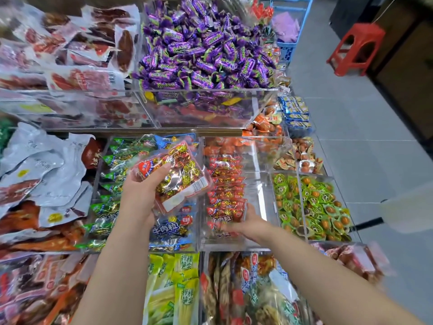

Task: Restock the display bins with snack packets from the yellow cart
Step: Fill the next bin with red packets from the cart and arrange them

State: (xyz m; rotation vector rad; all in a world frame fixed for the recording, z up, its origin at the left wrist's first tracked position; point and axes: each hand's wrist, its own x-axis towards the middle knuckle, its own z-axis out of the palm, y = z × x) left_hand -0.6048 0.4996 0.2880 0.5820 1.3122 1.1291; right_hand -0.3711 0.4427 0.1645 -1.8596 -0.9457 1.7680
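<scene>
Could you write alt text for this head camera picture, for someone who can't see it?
A person's left hand holds a red snack packet above clear shop bins, while the right hand, blurred, reaches into a clear bin lined with matching red packets. Other bins hold purple candies and green packets.

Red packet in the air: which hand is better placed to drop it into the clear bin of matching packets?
Left, probably. The left hand holds the red packet beside the clear bin; the right hand is down inside it, against the stacked packets.
</scene>
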